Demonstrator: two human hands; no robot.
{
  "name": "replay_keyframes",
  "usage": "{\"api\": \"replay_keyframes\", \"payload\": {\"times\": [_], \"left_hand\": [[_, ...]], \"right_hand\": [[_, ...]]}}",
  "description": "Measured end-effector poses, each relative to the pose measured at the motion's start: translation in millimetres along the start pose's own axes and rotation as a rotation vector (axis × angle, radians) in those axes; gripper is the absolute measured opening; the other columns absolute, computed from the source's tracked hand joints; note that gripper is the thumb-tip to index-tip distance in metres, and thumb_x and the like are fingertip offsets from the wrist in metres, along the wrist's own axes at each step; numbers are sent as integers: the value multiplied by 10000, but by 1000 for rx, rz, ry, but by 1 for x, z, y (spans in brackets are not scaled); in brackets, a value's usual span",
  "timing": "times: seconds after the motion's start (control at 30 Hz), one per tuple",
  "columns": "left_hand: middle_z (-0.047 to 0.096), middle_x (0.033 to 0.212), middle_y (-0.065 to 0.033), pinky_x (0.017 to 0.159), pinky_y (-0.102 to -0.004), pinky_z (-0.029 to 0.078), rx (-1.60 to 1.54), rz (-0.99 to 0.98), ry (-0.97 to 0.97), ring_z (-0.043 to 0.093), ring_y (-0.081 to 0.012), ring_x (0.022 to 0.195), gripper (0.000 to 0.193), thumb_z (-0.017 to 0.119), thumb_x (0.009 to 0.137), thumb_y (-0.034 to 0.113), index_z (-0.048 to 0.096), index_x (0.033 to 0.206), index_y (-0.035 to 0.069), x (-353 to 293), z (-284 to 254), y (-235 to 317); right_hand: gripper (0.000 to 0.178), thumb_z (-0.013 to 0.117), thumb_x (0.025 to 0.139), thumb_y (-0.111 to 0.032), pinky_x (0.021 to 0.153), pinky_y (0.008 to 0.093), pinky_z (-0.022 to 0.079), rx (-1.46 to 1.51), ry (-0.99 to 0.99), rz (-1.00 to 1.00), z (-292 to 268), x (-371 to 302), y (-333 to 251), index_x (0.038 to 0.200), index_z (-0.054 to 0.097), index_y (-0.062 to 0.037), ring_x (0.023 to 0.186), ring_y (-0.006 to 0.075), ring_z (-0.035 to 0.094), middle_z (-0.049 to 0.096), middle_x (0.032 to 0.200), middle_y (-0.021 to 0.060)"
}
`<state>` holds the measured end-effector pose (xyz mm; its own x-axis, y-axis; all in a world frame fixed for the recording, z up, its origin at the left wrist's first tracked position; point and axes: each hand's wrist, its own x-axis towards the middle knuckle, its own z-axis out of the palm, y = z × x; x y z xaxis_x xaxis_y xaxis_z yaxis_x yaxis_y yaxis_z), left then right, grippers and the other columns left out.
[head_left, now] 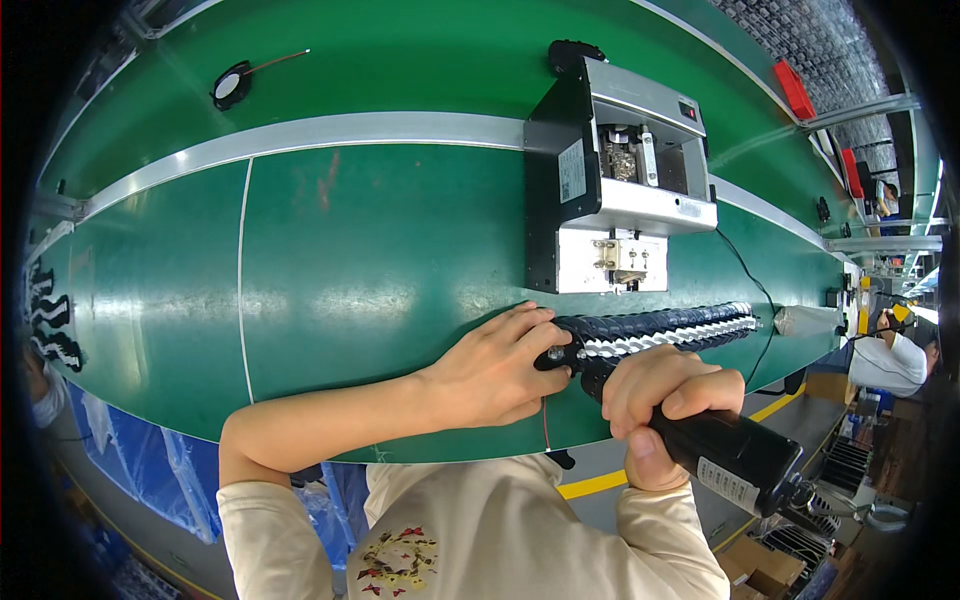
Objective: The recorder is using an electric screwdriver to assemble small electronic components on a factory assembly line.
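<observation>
My right hand point(665, 400) is wrapped around a black powered screwdriver point(735, 455), its front end pointing left toward my left hand. On the bench's near side, my left hand point(495, 370) is curled over a small black part point(560, 355), its fingers pressing on it. Most of that part is covered by the fingers. A thin red wire point(547, 425) hangs out below the left hand over the bench edge. Right behind the screwdriver's front end lies a long row of black and white parts point(660, 330), stacked closely together and stretching right.
A metal benchtop machine point(625, 170) stands behind the row, its black cable point(750, 265) running down the right. A small round black fan point(232, 85) with a red wire lies on the far green surface. More black and white parts point(50, 320) sit at the far left. Another person point(890, 360) is at the right.
</observation>
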<state>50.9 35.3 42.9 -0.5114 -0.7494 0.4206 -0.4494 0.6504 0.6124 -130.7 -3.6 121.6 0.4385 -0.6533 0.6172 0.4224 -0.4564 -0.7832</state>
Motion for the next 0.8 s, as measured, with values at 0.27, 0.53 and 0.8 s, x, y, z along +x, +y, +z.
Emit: {"api": "replay_keyframes", "payload": {"times": [0.27,0.53,0.8], "left_hand": [[513,1261,-160,1003,-491,442,-104,-38,45,504,-373,1194,325,750,656,107,710,979,118,2,5,2],[546,1268,-106,959,-467,372,-29,-33,-147,473,-343,1227,395,751,629,122,642,1008,109,2,-60,-12],[350,1465,-260,1083,-528,305,678,-309,559,351,-432,1339,777,798,668,198,444,1349,74,12,-140,-147]], "right_hand": [[440,730,735,-1,490,354,468,217,149,151,-7,9,-17,1071,453,-64,506,204,527,536,664,78],[504,671,782,-39,461,302,489,299,159,-120,-54,27,-35,1207,404,-76,455,155,525,521,680,48],[506,706,770,-44,459,289,487,247,199,-85,-48,16,-25,1175,404,-57,446,139,498,518,661,40]]}}
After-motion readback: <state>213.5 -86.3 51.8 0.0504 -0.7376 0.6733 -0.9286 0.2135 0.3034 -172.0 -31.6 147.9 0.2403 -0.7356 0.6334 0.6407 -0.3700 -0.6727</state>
